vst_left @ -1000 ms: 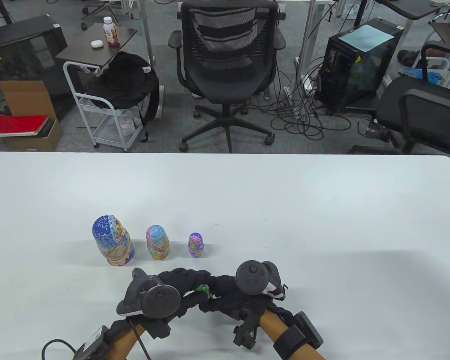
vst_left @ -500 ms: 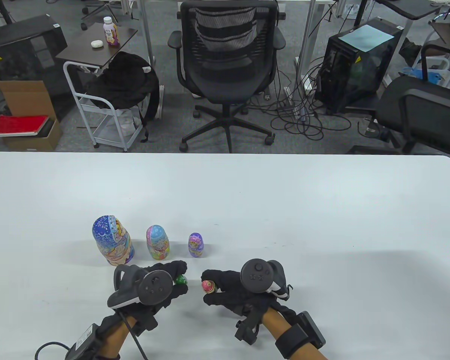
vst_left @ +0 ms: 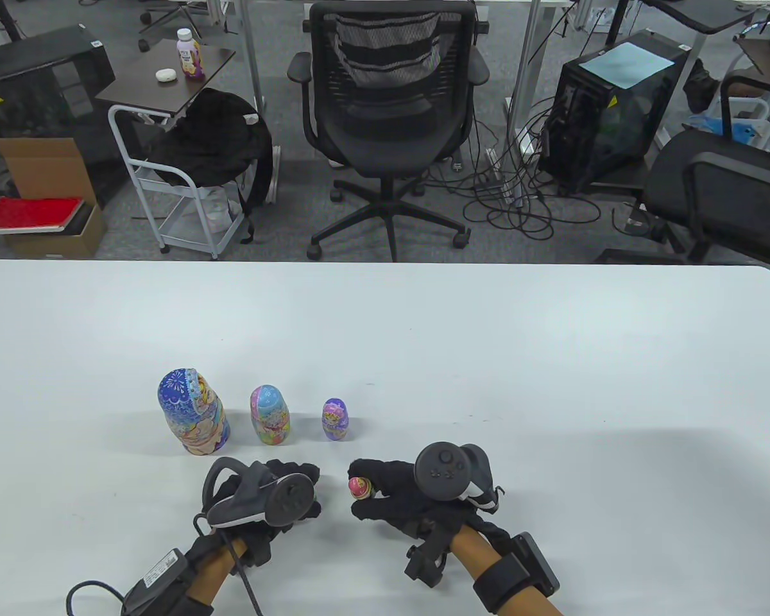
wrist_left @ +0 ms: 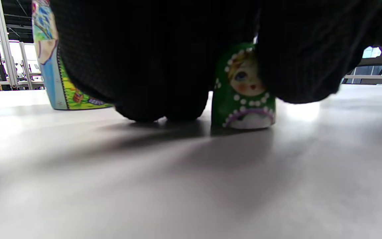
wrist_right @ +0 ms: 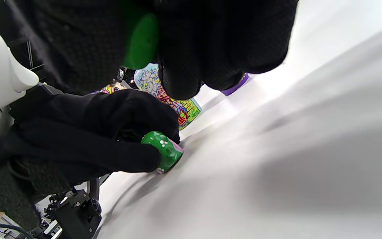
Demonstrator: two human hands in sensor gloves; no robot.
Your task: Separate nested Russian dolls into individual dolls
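Note:
Three closed dolls stand in a row: a big blue doll [vst_left: 192, 420], a pink-and-blue doll [vst_left: 270, 416] and a small purple doll [vst_left: 335, 419]. My left hand [vst_left: 301, 491] pinches the green doll's top half [wrist_left: 244, 96], which stands open end down on the table; it also shows in the right wrist view [wrist_right: 164, 151]. The table view hides it under the hand. My right hand [vst_left: 362, 491] grips the green lower half [wrist_right: 141, 39], and a tiny pink doll [vst_left: 359, 487] sticks up out of it, a little above the table.
The white table [vst_left: 487, 359] stretches far and to the right of the hands. The row of dolls stands just beyond my left hand. An office chair [vst_left: 388, 122] and other furniture stand past the far edge.
The hands were together on the green doll and have pulled apart. The left hand took the top half and lowered it onto the table. The right hand kept the lower half with the pink doll.

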